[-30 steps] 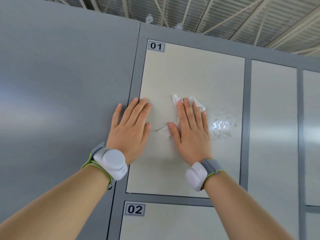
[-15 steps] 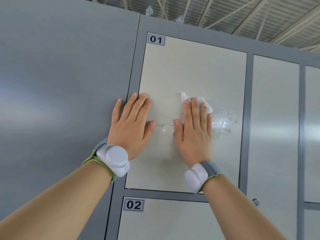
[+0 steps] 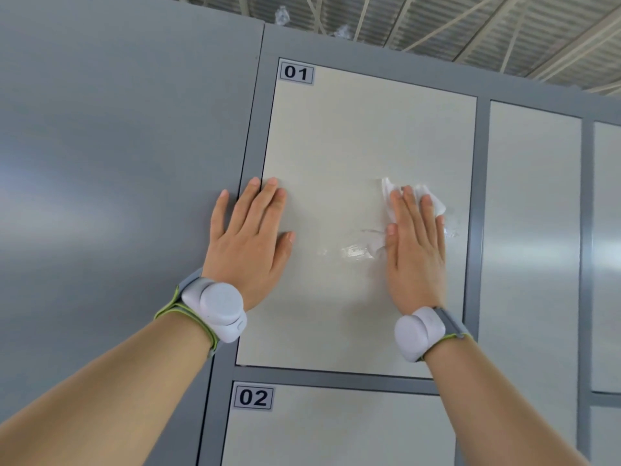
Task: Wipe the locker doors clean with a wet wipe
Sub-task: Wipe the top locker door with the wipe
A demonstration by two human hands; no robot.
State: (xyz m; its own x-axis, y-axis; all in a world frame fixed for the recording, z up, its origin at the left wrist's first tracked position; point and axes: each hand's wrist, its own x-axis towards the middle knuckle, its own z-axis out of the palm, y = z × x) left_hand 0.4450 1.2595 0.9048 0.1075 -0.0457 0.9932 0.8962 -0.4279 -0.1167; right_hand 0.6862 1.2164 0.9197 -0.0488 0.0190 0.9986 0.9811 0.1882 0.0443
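The upper locker door [image 3: 353,136] is labelled "01", the lower door [image 3: 336,432] "02".

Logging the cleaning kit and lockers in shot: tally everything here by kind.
Hands: 2, the left hand and the right hand
Wet wipe: 1
Wrist devices: 2
Number labels: 2, 01 label and 02 label
Total: 7

Locker door [image 3: 353,136]: plain cream panel, glossy wet streaks at 3 o'clock. Frame [image 3: 479,196]: grey. Number labels [image 3: 296,73]: black digits on pale grey. Wet wipe [image 3: 433,200]: white. Wrist devices [image 3: 218,306]: white, grey straps edged lime green
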